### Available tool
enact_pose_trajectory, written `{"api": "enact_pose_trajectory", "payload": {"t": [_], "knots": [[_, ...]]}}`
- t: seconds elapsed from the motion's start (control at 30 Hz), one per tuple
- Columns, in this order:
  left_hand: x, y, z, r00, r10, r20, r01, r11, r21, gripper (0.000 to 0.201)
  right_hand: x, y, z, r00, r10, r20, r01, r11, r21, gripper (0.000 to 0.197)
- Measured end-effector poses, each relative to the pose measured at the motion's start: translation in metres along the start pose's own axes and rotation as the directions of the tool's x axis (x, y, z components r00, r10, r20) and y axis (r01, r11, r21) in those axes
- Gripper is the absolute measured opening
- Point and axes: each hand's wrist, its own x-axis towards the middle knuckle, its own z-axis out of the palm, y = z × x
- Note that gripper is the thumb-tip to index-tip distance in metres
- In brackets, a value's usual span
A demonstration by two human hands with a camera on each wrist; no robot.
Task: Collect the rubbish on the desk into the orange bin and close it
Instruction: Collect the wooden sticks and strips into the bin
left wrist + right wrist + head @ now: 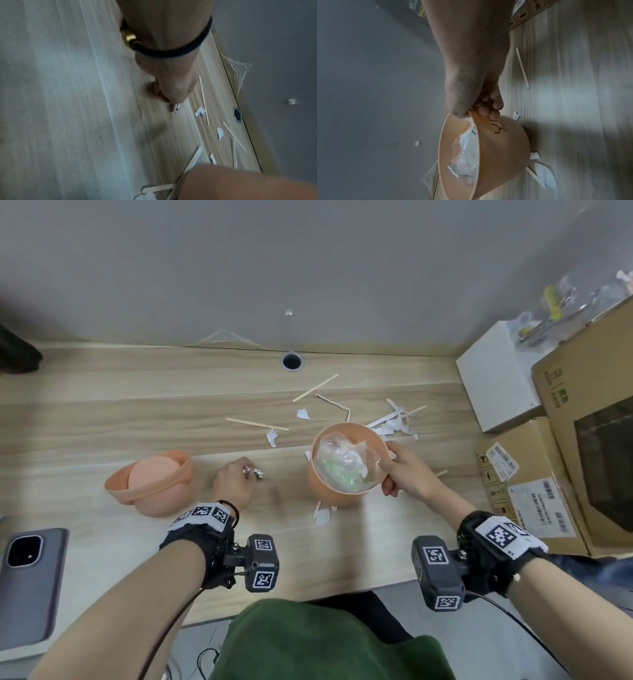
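An orange bin (329, 487) stands mid-desk with clear plastic wrappers (342, 463) inside. My right hand (394, 470) grips its right rim, thumb inside and fingers (489, 105) curled outside the orange bin (501, 151). My left hand (236, 477), left of the bin, pinches a small crumpled foil wrapper (255, 472) on the desk; the foil wrapper (176, 108) shows at my fingertips. The bin's orange lid (154, 481) lies upturned at the left. Wooden sticks (257, 424) and white paper scraps (390, 422) are scattered behind and in front of the bin.
A grey phone (29, 587) lies at the desk's left front edge. Cardboard boxes (582, 440) and a white box (496, 378) fill the right side. A cable hole (292, 361) sits by the grey wall. More scraps (322, 515) lie in front of the bin.
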Motion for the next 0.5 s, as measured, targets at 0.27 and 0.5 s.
{"api": "enact_pose_trajectory", "payload": {"t": [0.27, 0.5], "knots": [[0.036, 0.048, 0.016, 0.998, 0.006, 0.066, 0.0, 0.996, -0.087, 0.062, -0.019, 0.042, -0.06, 1.0, -0.009, -0.021, 0.01, 0.998, 0.069, 0.023], [0.04, 0.077, 0.051, 0.997, 0.072, 0.025, -0.074, 0.994, 0.084, 0.025, -0.028, 0.09, -0.096, 1.0, 0.009, -0.025, -0.007, 0.998, 0.062, 0.02]]}}
